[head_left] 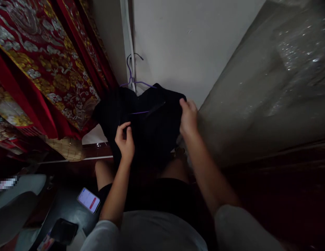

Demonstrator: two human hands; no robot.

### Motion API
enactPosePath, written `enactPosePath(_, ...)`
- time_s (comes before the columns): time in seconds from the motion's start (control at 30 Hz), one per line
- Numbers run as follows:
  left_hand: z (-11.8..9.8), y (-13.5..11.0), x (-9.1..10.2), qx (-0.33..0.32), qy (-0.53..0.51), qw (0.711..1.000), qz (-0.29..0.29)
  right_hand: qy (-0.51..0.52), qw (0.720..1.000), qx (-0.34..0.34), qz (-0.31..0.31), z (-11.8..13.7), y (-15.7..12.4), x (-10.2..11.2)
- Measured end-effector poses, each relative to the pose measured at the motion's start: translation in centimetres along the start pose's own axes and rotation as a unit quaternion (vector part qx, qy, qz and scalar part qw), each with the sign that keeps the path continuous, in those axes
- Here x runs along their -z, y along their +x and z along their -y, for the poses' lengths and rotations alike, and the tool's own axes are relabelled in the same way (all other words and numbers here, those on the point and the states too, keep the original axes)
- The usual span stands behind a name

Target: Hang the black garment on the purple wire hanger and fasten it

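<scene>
A black shirt (154, 132) hangs on a thin purple hanger (131, 79) in front of me, its neck opening facing me. The hanger's lower bar shows through that opening. My right hand (189, 116) grips the shirt's edge at the right sleeve, thumb on top. On the left part of the shirt's front, my left hand (125, 141) is closed, with thumb and forefinger brought together at the dark cloth. The exact fold between those fingers is too dark to make out.
Red embroidered cloth (60, 69) hangs at the left. Plastic-wrapped material (256, 87) leans at the right against the pale wall (183, 38). A lit phone (88, 200) and a black pouch-like item (64, 231) lie on a dark surface at lower left, near a grey chair (18, 205).
</scene>
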State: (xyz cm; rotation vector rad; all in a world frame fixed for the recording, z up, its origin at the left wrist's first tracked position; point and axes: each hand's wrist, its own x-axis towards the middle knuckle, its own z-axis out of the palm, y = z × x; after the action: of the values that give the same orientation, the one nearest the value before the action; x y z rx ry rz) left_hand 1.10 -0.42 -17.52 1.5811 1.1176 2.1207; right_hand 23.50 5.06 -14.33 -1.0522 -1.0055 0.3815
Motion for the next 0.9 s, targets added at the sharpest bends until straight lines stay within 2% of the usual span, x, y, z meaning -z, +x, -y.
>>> enactPosePath(0.03, -0.3, -0.9, 0.2, 0.040, -0.035, 0.998, -0.029, -0.064, 0.996, 0.031, -0.055, -0.2, -2.1, -0.4)
enactPosePath(0.07, -0.5, -1.8, 0.4, 0.083, -0.071, 0.992, -0.061, -0.115, 0.988, 0.062, -0.079, -0.3, -4.4, -1.0)
enactPosePath(0.1, -0.8, -2.5, 0.6, 0.125, -0.106, 0.982, -0.090, -0.133, 0.985, 0.081, -0.069, -0.4, -6.8, -1.7)
enactPosePath(0.13, -1.1, -3.1, 0.8, 0.163, -0.136, 0.971, -0.108, -0.122, 0.989, 0.079, -0.012, -0.6, -9.2, -2.5)
enactPosePath(0.17, -1.5, -3.5, 1.0, 0.191, -0.160, 0.962, -0.112, -0.095, 0.992, 0.048, 0.069, -0.9, -11.5, -3.3)
enactPosePath(0.23, -2.3, -4.0, 1.3, 0.210, -0.179, 0.958, -0.082, -0.045, 0.972, -0.102, 0.208, -1.6, -15.3, -4.8)
enactPosePath(0.3, -3.2, -4.1, 1.3, 0.207, -0.148, 0.966, -0.037, -0.010, 0.937, -0.219, 0.274, -2.3, -17.6, -5.5)
enactPosePath(0.37, -3.7, -4.2, 1.2, 0.214, -0.095, 0.972, 0.000, 0.014, 0.919, -0.275, 0.283, -2.8, -18.7, -5.0)
enactPosePath(0.43, -3.6, -4.4, 1.0, 0.217, -0.071, 0.972, 0.053, 0.029, 0.914, -0.294, 0.277, -2.9, -18.8, -3.7)
enactPosePath(0.53, -2.3, -4.9, 1.1, 0.211, -0.098, 0.961, 0.153, 0.030, 0.918, -0.295, 0.262, -2.7, -18.3, -1.3)
enactPosePath(0.63, -0.6, -5.7, 1.5, 0.263, -0.117, 0.936, 0.204, 0.041, 0.928, -0.278, 0.245, -2.7, -17.7, 0.4)
enactPosePath(0.73, 0.5, -6.4, 2.1, 0.294, -0.104, 0.915, 0.257, 0.053, 0.924, -0.266, 0.268, -2.8, -17.5, 0.8)
enactPosePath(0.9, 0.4, -6.6, 2.7, 0.205, 0.018, 0.923, 0.324, 0.047, 0.929, -0.239, 0.280, -2.1, -18.4, -0.2)
